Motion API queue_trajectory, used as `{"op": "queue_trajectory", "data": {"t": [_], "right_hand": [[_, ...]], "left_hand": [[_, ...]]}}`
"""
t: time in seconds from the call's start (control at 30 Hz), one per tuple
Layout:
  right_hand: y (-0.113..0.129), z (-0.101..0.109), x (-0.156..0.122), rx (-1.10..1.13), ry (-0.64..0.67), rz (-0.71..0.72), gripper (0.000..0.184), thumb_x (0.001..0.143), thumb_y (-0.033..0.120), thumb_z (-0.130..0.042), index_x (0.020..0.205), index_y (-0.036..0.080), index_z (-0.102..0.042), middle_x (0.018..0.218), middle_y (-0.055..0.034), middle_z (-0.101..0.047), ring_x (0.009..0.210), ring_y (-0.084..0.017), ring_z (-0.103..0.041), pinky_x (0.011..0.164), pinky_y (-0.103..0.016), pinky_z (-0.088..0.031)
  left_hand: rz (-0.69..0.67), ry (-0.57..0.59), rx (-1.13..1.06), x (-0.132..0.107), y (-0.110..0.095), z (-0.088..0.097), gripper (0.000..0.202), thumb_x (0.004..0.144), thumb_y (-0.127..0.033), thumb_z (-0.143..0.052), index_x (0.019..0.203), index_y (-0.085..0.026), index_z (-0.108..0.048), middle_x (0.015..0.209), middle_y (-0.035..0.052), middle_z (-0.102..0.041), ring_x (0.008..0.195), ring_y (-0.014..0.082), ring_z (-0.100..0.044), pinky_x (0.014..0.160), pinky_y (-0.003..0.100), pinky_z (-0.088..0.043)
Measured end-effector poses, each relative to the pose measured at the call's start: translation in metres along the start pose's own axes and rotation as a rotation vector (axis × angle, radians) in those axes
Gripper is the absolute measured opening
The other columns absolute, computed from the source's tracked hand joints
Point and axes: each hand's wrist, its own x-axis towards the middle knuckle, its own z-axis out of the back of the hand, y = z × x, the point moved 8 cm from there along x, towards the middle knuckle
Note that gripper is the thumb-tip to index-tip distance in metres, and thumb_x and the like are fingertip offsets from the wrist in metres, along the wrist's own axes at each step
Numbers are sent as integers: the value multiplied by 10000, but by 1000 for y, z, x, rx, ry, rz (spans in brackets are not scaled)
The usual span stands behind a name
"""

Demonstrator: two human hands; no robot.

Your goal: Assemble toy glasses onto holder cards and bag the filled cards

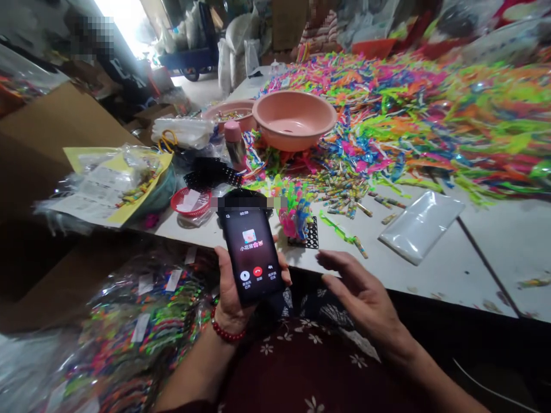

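Note:
My left hand [235, 287] is wrapped round a black smartphone [253, 261], its thumb along one side and fingertips at the other. The lit screen shows a call with a red button in the lower part. My right hand [359, 289] is off to the right of the phone, holding nothing, thumb and fingers apart. Just behind the phone, a bunch of colourful plastic strips [295, 215] stands in a black perforated tray [313, 235] near the table edge. A single green strip with a patterned tube [344, 232] lies to its right.
A white table [430, 281] carries a large heap of bright strips [408, 109], a pink basin [295, 120], a pink-capped bottle [235, 143], a red basket [189, 201] and a clear plastic packet [422, 226]. Bagged colourful goods [146, 327] lie low at left, below a cardboard box [55, 126].

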Motion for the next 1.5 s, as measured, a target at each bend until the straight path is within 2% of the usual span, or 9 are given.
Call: {"op": "queue_trajectory", "data": {"t": [0.1,0.2,0.33,0.43,0.5,0.73,0.93,1.27,1.5], "right_hand": [[17,-29,5,256,169,-103,458,904,336,-635,1350,312,-532,1379,-63,-558,1307,-244,-505,1133,-475,-408],[24,-51,14,448,286,-167,592,863,326,-694,1409,312,-464,1478,-64,-469,1382,-251,-424,1165,-496,-358],[28,-72,22,641,354,-208,827,785,309,-773,1484,335,-332,1541,-76,-372,1345,-262,-468,1128,-490,-406],[26,-83,23,661,355,-262,968,755,297,-794,1526,357,-211,1548,-91,-350,1265,-253,-545,1068,-470,-475],[25,-85,23,637,333,-282,1006,742,282,-800,1532,352,-181,1535,-98,-367,1235,-244,-569,1047,-448,-499],[26,-89,25,604,300,-263,953,767,259,-763,1527,326,-191,1538,-89,-372,1274,-234,-545,1056,-410,-504],[29,-95,22,638,365,-246,999,763,274,-773,1540,355,-151,1560,-81,-339,1279,-237,-540,1055,-433,-504],[24,-102,21,649,384,-248,1033,764,267,-765,1552,337,-100,1589,-94,-289,1317,-248,-502,1049,-431,-505],[25,-103,21,610,391,-231,924,826,316,-701,1553,321,-131,1499,-91,-437,1235,-235,-564,1063,-449,-480]], "left_hand": [[28,15,-12,0,9,-2,955,795,-861,-415,1314,-67,-521,992,184,-654,791,276,-666,720,375,-559],[31,9,-30,-2,16,-2,915,816,-850,-389,1258,-68,-565,1015,186,-654,871,294,-663,764,382,-564],[25,1,-38,-4,25,1,906,819,-850,-378,1212,-64,-597,1053,195,-652,984,334,-643,852,422,-553],[34,3,-59,-5,31,4,880,818,-834,-422,1236,-80,-596,1079,190,-653,1020,342,-636,891,435,-542],[59,16,-84,-6,36,5,872,812,-831,-446,1248,-91,-594,1093,188,-652,1040,346,-632,911,443,-535],[89,7,-103,-9,38,12,874,787,-829,-499,1267,-105,-595,1108,183,-653,1081,355,-620,935,442,-532],[48,-16,-116,-6,29,15,880,836,-831,-379,1280,-98,-576,1092,194,-653,1029,358,-639,852,444,-565],[59,-6,-129,-6,26,19,906,830,-842,-355,1276,-82,-567,1044,192,-661,935,335,-665,782,421,-580],[41,-34,-132,-7,24,24,904,834,-843,-352,1260,-80,-583,1036,190,-663,962,338,-654,805,423,-571]]}}
